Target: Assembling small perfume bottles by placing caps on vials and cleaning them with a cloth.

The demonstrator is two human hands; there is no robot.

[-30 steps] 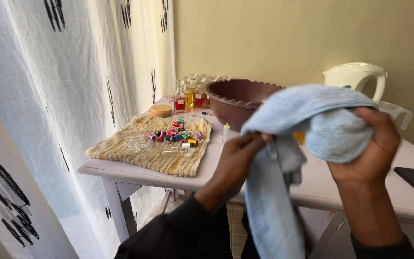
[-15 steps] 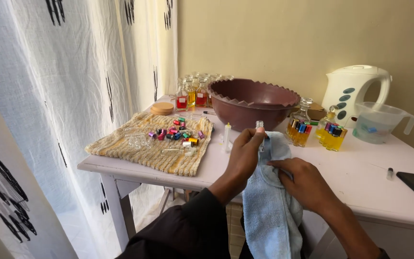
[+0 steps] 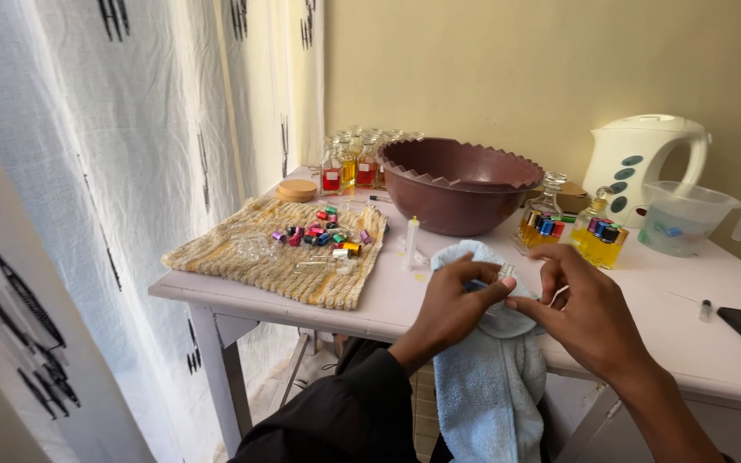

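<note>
Both hands pinch one tiny vial over the towel at the table's front edge: left hand, right hand. One bowl and one kettle sit behind, with one mat of caps at the left edge.

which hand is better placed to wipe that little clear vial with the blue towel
Likely the left hand: its palm already lies on the blue towel and its fingertips meet the small clear vial. The right hand pinches the vial from the other side, so it seems better kept as the holder.

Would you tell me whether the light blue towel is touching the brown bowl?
Apart. The head view shows bare table between the light blue towel and the brown bowl.
</note>
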